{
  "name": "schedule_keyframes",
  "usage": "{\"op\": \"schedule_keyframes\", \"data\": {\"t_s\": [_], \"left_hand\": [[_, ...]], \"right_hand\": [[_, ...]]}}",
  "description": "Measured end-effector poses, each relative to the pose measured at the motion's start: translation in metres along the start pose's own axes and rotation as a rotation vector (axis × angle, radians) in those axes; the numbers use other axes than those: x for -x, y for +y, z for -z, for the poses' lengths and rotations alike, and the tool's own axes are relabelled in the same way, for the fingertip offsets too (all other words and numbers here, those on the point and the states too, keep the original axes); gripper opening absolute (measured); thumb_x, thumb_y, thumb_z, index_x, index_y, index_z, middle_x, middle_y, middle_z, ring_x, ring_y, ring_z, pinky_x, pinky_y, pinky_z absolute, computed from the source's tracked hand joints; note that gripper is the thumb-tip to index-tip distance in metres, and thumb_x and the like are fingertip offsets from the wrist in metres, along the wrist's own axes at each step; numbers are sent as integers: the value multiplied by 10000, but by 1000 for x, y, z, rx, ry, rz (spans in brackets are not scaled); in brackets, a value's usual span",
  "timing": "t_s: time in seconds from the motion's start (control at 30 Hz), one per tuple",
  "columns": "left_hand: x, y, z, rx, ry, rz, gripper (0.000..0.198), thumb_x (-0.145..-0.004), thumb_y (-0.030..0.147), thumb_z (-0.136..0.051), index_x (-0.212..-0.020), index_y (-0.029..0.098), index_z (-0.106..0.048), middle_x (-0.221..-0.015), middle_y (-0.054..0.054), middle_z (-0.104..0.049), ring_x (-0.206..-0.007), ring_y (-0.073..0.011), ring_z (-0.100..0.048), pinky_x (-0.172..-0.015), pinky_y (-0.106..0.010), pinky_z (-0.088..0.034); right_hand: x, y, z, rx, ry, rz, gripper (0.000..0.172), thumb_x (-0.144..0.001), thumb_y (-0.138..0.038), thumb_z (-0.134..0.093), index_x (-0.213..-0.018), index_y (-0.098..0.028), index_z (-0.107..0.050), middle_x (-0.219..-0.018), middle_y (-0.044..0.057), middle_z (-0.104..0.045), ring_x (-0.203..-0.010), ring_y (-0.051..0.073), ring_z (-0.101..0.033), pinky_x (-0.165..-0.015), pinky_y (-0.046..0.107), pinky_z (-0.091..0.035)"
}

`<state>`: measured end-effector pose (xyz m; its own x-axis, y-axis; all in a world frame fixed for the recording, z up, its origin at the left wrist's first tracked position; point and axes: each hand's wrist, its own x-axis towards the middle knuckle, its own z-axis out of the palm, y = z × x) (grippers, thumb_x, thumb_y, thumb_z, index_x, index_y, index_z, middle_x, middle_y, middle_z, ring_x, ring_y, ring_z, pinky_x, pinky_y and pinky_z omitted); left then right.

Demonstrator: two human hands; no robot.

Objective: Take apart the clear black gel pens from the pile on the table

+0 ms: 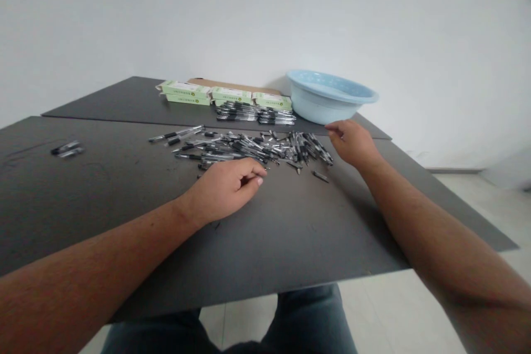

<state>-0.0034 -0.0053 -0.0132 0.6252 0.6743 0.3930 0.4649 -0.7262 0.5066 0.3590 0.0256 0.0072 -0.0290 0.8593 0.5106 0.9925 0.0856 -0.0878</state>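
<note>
My left hand [230, 188] is closed in a pinch at the near edge of a loose pile of clear pens with black grips [249, 146]. A tiny dark tip shows by its fingertips; what they hold, if anything, is too small to name. Over the table to the right of the pile, my right hand [352, 141] has its thumb and fingers pressed together, and any thing between them is hidden. Several pen caps and short parts lie in the pile's right half. One dark cap [320, 176] rests apart, between the two hands.
Behind the pile lie stacked pens [255, 114] in rows. Light green boxes [186, 94] stand farther back, before a brown cardboard piece [236, 86]. A light blue basin [323, 102] sits at back right. Some pen caps [67, 149] lie far left on the dark table [290, 243].
</note>
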Motion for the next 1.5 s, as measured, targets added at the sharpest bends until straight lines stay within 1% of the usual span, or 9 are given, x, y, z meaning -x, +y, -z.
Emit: {"op": "schedule_keyframes", "data": {"t_s": [0.2, 0.33, 0.43, 0.87, 1.1, 1.23, 1.37, 1.43, 1.5], "left_hand": [[0, -3, 2, -63, -44, 16, 247, -922, 334, -557, -1082, 222, -710, -930, -12, -759, -805, -169, -691, -733, -267, -494], [-1, -4, 2, -83, -33, 30, 253, -914, 344, -566, -1091, 235, -709, -898, -1, -762, -774, -169, -691, -708, -265, -488], [-1, -4, 1, -92, -33, 38, 251, -911, 341, -567, -1085, 230, -710, -904, -4, -765, -784, -174, -696, -718, -269, -487], [-2, -3, 2, -94, -44, 30, 256, -913, 331, -575, -1104, 224, -708, -896, 4, -760, -788, -167, -698, -705, -265, -477], [-1, -1, 3, -76, -44, 41, 250, -913, 322, -573, -1098, 221, -708, -905, 3, -758, -797, -170, -698, -729, -278, -497], [-2, -5, -1, -6, 32, 55, 243, -920, 310, -578, -1115, 209, -681, -931, -18, -743, -829, -170, -696, -773, -287, -519], [-4, -9, -5, 29, 207, 64, 399, -896, 291, -613, -1281, 194, -575, -1061, -64, -693, -758, -144, -657, -762, -300, -537], [-3, -9, -5, 6, 198, 45, 476, -881, 286, -636, -1337, 195, -533, -1132, -75, -676, -721, -125, -630, -752, -298, -538], [-3, -8, -3, 1, 158, 23, 450, -886, 297, -639, -1315, 193, -555, -1114, -65, -685, -749, -128, -639, -761, -292, -536]], "right_hand": [[2, 10, 12, 87, -221, -110, 364, -896, -395, -550, -1156, -217, -733, -988, 81, -767, -881, 259, -685, -784, 352, -505], [4, 11, 11, 113, -438, -91, 420, -850, -461, -606, -1178, -219, -710, -940, 64, -776, -837, 253, -698, -734, 335, -489], [6, 9, 4, 125, -523, -74, 484, -822, -515, -631, -1197, -216, -699, -944, 72, -778, -843, 260, -706, -731, 333, -489], [5, 9, -6, 177, -531, -75, 426, -759, -335, -630, -1157, -222, -736, -965, 81, -783, -866, 268, -706, -763, 332, -490], [4, 1, 18, 130, -479, -89, 434, -771, -301, -580, -1158, -184, -739, -876, 66, -776, -813, 248, -701, -708, 307, -471], [12, -17, 31, -145, -408, 39, 348, -815, -286, -547, -1096, -195, -732, -823, 26, -749, -744, 205, -672, -683, 285, -467], [25, -44, 34, -400, -426, 263, 271, -831, -213, -486, -980, -221, -712, -845, 3, -717, -767, 184, -640, -717, 278, -469], [30, -56, 35, -463, -454, 326, 282, -821, -173, -470, -972, -219, -703, -826, -5, -700, -747, 171, -627, -717, 271, -465], [34, -66, 37, -497, -462, 359, 286, -812, -156, -472, -972, -210, -703, -827, -3, -697, -731, 162, -621, -704, 265, -458]]}}
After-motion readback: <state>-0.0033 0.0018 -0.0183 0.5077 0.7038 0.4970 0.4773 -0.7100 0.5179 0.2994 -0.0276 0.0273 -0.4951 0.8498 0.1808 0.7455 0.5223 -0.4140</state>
